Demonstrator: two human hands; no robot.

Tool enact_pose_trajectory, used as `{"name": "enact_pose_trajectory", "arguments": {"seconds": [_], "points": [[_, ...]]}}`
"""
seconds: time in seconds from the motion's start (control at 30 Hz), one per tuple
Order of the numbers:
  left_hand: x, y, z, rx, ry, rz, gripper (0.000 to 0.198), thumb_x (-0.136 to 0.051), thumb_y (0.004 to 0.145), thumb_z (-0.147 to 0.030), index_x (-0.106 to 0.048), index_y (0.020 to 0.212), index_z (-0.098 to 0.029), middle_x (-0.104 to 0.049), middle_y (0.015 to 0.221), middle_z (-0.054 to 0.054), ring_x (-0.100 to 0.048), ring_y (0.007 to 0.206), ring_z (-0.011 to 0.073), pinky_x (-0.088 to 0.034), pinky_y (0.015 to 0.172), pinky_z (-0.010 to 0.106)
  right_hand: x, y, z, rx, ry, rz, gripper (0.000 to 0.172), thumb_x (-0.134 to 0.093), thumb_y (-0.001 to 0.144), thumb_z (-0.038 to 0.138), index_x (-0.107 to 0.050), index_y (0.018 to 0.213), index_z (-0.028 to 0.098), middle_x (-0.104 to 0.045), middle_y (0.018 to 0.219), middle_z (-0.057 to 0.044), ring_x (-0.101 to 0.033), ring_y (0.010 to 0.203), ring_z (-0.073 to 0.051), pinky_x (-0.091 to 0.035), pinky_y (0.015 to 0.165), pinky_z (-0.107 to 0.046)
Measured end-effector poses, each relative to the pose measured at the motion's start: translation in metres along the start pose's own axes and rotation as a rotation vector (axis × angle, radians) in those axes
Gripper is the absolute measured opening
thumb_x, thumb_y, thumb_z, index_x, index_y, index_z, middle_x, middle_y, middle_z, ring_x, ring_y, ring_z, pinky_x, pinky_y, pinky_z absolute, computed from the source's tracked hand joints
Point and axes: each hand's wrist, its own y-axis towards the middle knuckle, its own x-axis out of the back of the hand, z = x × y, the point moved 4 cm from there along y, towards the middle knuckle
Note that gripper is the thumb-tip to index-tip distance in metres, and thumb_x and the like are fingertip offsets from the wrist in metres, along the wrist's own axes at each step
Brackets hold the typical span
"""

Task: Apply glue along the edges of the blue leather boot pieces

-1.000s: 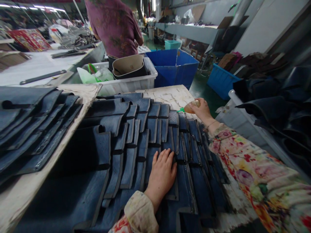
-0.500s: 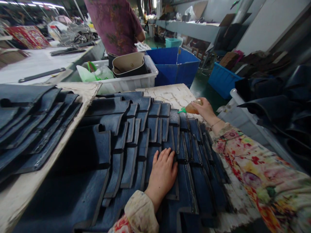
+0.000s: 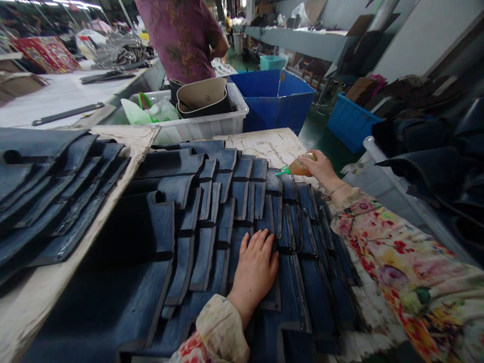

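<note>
My right hand (image 3: 318, 166) is wrapped round a glue bottle (image 3: 300, 165) of amber liquid. Its green nozzle (image 3: 283, 171) points left and touches, or nearly touches, the far edge of a dark blue panel. Flat on the overlapping dark blue leather-like panels (image 3: 200, 257) lies my left hand (image 3: 255, 267), its fingers stretched out and holding nothing. These panels are fanned in rows with grey edges showing. Wet, shiny lines run along several edges to the right of my left hand.
More blue panels (image 3: 49, 196) lie on a board at the left. Behind the work stand a white crate (image 3: 204, 127) and a blue bin (image 3: 272, 108); a person in a purple top (image 3: 181, 40) is beyond them. At right, a pale crate (image 3: 401, 201) holds dark pieces.
The whole view has shifted slightly. The bottle's nozzle stays near the same far panel edge, moved only a little to the left along it. My left hand rests in the same place.
</note>
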Motion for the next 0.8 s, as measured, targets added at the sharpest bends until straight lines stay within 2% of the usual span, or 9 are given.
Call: {"name": "enact_pose_trajectory", "arguments": {"seconds": [0.13, 0.2, 0.27, 0.4, 0.47, 0.57, 0.8], "points": [[0.0, 0.0, 0.0, -0.006, 0.001, -0.006, 0.037, -0.039, 0.092, -0.03, -0.048, 0.127, -0.022, -0.051, 0.135, 0.005, -0.042, 0.128, 0.0204, -0.027, 0.113, 0.048, 0.007, -0.009, -0.003, -0.083, 0.094, 0.153, 0.04, -0.065, 0.063, 0.046, -0.063, 0.092, 0.019, -0.064, 0.085, -0.006, -0.06, 0.07, -0.022, -0.049, 0.056, -0.033], [0.0, 0.0, 0.0, -0.007, 0.001, -0.005, 0.037, -0.038, 0.092, -0.031, -0.048, 0.127, -0.022, -0.05, 0.135, 0.004, -0.042, 0.128, 0.0203, -0.026, 0.113, 0.048, 0.008, -0.011, -0.003, -0.097, 0.123, 0.202, 0.041, -0.066, 0.063, 0.046, -0.063, 0.094, 0.019, -0.065, 0.085, -0.006, -0.06, 0.067, -0.021, -0.048, 0.052, -0.032], [-0.001, 0.0, 0.001, -0.006, -0.001, -0.005, 0.037, -0.039, 0.092, -0.031, -0.048, 0.127, -0.022, -0.05, 0.135, 0.003, -0.042, 0.128, 0.0196, -0.026, 0.113, 0.047, 0.008, -0.011, -0.002, -0.068, 0.098, 0.187, 0.041, -0.065, 0.063, 0.047, -0.063, 0.093, 0.019, -0.065, 0.085, -0.006, -0.06, 0.071, -0.022, -0.049, 0.057, -0.033], [-0.002, -0.001, 0.001, 0.004, -0.007, -0.004, 0.037, -0.039, 0.092, -0.031, -0.047, 0.127, -0.023, -0.05, 0.136, 0.002, -0.041, 0.129, 0.018, -0.025, 0.114, 0.046, 0.007, -0.006, 0.005, 0.075, -0.05, 0.013, 0.04, -0.062, 0.066, 0.045, -0.061, 0.094, 0.017, -0.064, 0.096, -0.009, -0.059, 0.089, -0.025, -0.047, 0.081, -0.04], [-0.001, 0.0, 0.001, 0.01, -0.011, -0.001, 0.036, -0.04, 0.092, -0.031, -0.047, 0.127, -0.023, -0.05, 0.136, 0.001, -0.041, 0.128, 0.0177, -0.025, 0.114, 0.046, 0.006, -0.004, 0.007, 0.111, -0.08, -0.035, 0.04, -0.061, 0.067, 0.043, -0.06, 0.097, 0.016, -0.063, 0.102, -0.012, -0.057, 0.095, -0.026, -0.045, 0.086, -0.04], [0.0, 0.0, 0.001, 0.011, -0.018, 0.008, 0.037, -0.039, 0.092, -0.031, -0.047, 0.127, -0.023, -0.05, 0.136, 0.001, -0.041, 0.129, 0.0177, -0.025, 0.114, 0.046, 0.007, -0.005, 0.002, 0.086, -0.074, -0.01, 0.04, -0.061, 0.067, 0.044, -0.06, 0.096, 0.016, -0.063, 0.1, -0.011, -0.058, 0.092, -0.026, -0.045, 0.084, -0.04], [-0.001, 0.0, 0.001, 0.008, -0.021, 0.007, 0.037, -0.04, 0.092, -0.031, -0.047, 0.127, -0.022, -0.049, 0.136, 0.002, -0.041, 0.129, 0.0186, -0.025, 0.113, 0.047, 0.018, -0.025, -0.018, 0.04, 0.064, 0.174, 0.042, -0.063, 0.066, 0.054, -0.063, 0.094, 0.021, -0.066, 0.089, -0.004, -0.061, 0.079, -0.022, -0.047, 0.067, -0.032]]}}
